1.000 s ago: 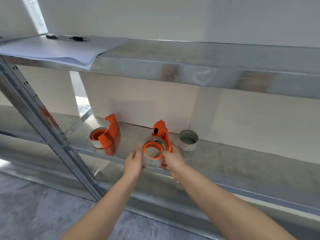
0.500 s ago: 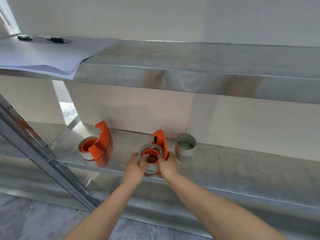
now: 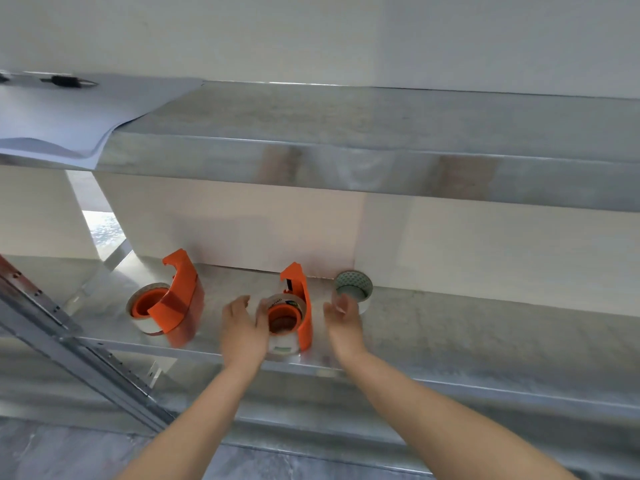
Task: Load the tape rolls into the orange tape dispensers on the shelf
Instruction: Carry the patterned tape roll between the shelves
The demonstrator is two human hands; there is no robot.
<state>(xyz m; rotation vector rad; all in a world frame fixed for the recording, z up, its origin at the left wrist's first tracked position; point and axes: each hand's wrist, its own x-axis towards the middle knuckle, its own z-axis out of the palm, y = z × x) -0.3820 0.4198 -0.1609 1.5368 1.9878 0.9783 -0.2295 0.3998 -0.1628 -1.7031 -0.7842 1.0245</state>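
Two orange tape dispensers stand on the lower metal shelf (image 3: 485, 327). The left dispenser (image 3: 180, 299) carries a clear tape roll (image 3: 138, 317) on its hub. The middle dispenser (image 3: 299, 306) also has a clear tape roll (image 3: 285, 341) on its orange hub. My left hand (image 3: 242, 327) rests against that roll's left side, fingers apart. Just right of the dispenser hovers my right hand (image 3: 343, 317), open and off it, blurred. A loose white tape roll (image 3: 353, 287) stands behind my right hand, partly hidden by it.
An upper metal shelf (image 3: 381, 157) overhangs the lower one, with white paper sheets (image 3: 69, 123) and a black clip (image 3: 65, 81) at its left end. A slanted metal upright (image 3: 79, 355) crosses at lower left. The white wall sits close behind the dispensers.
Both hands were gripping the roll on the middle dispenser. Now the right hand has let go and moved right; the left hand has loosened. The view has shifted up and right.
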